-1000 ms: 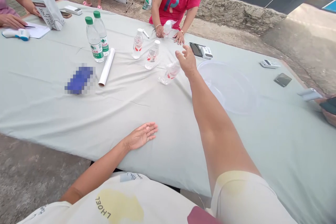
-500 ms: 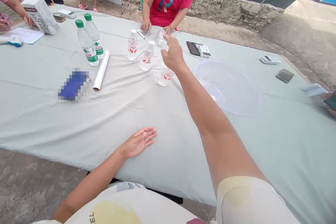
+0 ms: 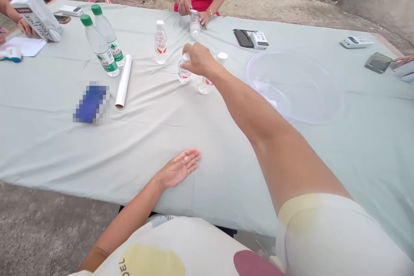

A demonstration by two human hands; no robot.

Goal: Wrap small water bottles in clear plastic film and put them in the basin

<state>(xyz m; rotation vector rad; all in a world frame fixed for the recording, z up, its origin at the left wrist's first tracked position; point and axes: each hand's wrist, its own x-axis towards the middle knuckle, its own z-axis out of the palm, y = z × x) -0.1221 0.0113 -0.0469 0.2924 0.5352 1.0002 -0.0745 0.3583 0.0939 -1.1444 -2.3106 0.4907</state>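
Note:
My right hand (image 3: 201, 60) reaches across the table, its fingers closed about the white cap of a small clear water bottle (image 3: 184, 73) with a red-marked label. That bottle is upright. Partly hidden behind my wrist stands another small bottle (image 3: 204, 85). A third small bottle (image 3: 160, 45) stands to the left, apart from my hand. My left hand (image 3: 181, 167) rests near the front edge of the cloth, fingers stretched out and holding nothing. Opposite, a person in a pink shirt holds a small bottle (image 3: 195, 26) tipped cap-down, with a white pen-like object at its upper end.
Two green-capped bottles (image 3: 102, 49) stand left, near a white roll (image 3: 124, 82) and a blurred blue item (image 3: 92, 103). A clear round plastic lid or tray (image 3: 310, 88) lies right. Behind it are a dark phone (image 3: 243, 39) and white device (image 3: 259, 40). A white box (image 3: 39, 15) stands far left.
My right hand has moved from beyond the small bottles down to one bottle's cap and closed on it. The person opposite has turned a bottle cap-down. My left hand stays on the cloth.

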